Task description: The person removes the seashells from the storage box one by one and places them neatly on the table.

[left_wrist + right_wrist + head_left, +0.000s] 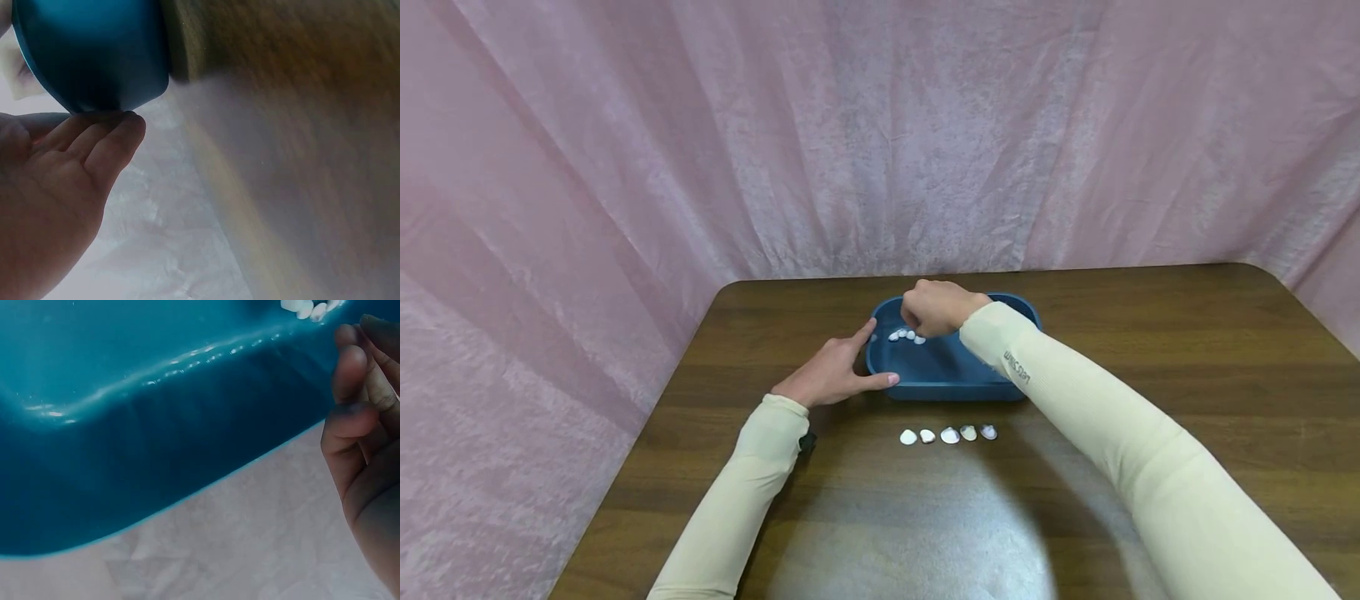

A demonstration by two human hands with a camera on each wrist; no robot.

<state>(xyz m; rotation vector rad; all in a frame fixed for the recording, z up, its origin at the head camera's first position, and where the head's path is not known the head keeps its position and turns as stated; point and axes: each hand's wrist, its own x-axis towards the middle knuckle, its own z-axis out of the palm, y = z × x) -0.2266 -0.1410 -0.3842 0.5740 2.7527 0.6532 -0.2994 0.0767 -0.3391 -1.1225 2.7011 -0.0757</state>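
We note five pale rounded shells (950, 435) lined on the tabletop (1150, 350), white shells (911, 335) in the blue tray (955, 392), left hand (831, 372) with fingers spread at its rim, right hand (940, 307) curled above, grip unclear.

From the head we are looking forward and down, from well back, over the wooden table (1150, 367) to the blue tray (955, 392) and the pink curtain (880, 150). From the left wrist we are facing the blue tray's outside close up, past the left hand (69, 178). From the right wrist we are peering closely into it, the right hand (370, 431) sitting at the frame's edge; this view and the head's are sharing the white shells (304, 309).
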